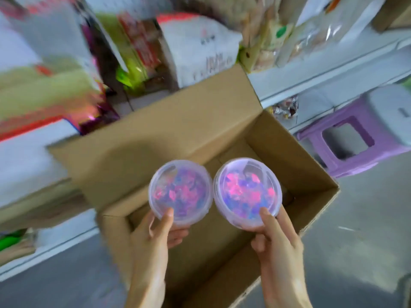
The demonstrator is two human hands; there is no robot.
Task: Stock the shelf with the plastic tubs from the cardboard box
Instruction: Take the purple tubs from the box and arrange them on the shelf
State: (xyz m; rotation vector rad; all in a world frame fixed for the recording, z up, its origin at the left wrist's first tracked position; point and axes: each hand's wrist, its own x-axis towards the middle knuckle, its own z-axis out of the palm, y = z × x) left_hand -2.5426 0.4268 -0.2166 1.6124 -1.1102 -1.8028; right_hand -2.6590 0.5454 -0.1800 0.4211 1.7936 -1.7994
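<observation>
Above the open cardboard box (200, 138), at frame centre: two round clear plastic tubs, lids facing up, pink, purple and blue contents visible through them. Left tub (180, 193) and right tub (248, 193) side by side, rims touching or nearly so; cannot tell which.

Edges and clearance: box flaps folded outward, long flap raised at 11 o'clock, right wall running toward 4 o'clock. Box interior visible below the tubs, bare brown floor, unobstructed. Near wall of box directly beneath the wrists at 6 o'clock. Grey floor (355, 230) open at 4 o'clock and at 8 o'clock. Purple stool (347, 138) at 3 o'clock, just beside the box's right wall, white object resting on its seat. Shelf (322, 70) edge crossing from 9 o'clock to 2 o'clock behind the box, packed with blurred bagged goods; lower tier at 9 o'clock also occupied.

Grip, left hand (153, 243): clasped around left tub, thumb (165, 218) pressed on the lid's near edge at 6 o'clock, remaining fingers curled underneath, partly hidden.

Grip, right hand (278, 243): clasped around right tub, thumb lying on the lid's near edge at 6 o'clock, fingers wrapped below and along the right side of the tub.

Both tubs held roughly level, clear of the box walls. Heavy motion blur over upper left of view; labels unreadable.
</observation>
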